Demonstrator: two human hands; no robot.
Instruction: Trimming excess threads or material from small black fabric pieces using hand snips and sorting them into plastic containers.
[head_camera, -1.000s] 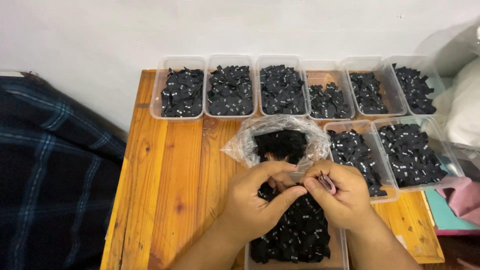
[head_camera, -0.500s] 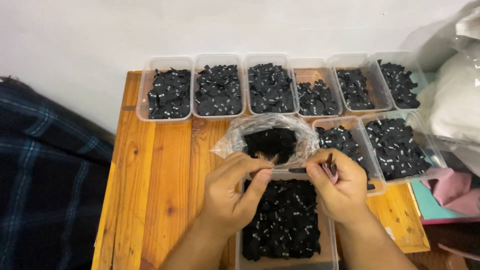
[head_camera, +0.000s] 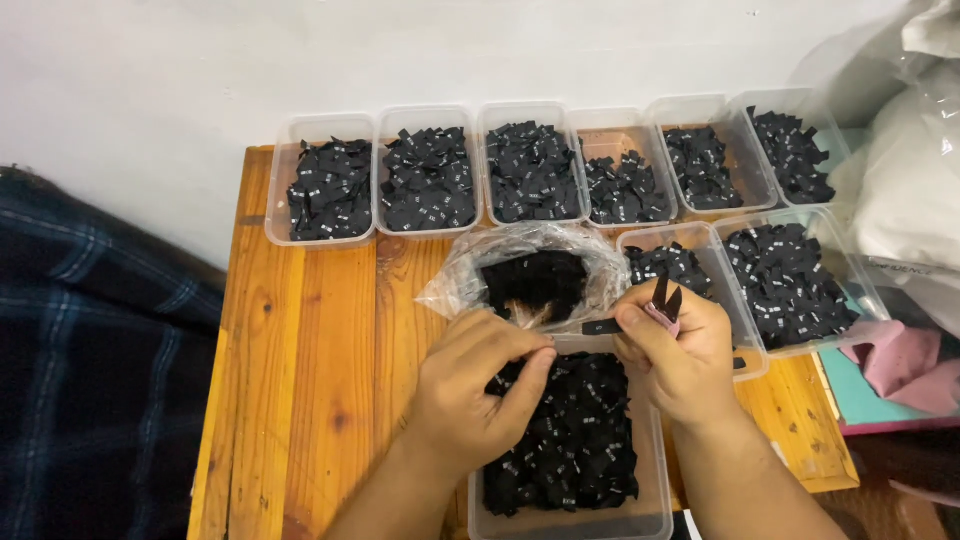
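My left hand (head_camera: 470, 400) and right hand (head_camera: 680, 355) now sit further apart than a second ago, when they were bunched together, so a black label strip (head_camera: 600, 327) shows stretched between them. I judge one label is being parted from the strip. The left grip is pinched shut on the strip's end; the right grip is closed around small snips (head_camera: 664, 300), blades pointing up and away, thumb pressing the strip. The strip's long axis runs left to right, level, just above the tub (head_camera: 655, 440) of cut labels under both grips. Beyond the grips lies an open bag (head_camera: 460, 285) on the table (head_camera: 320, 350).
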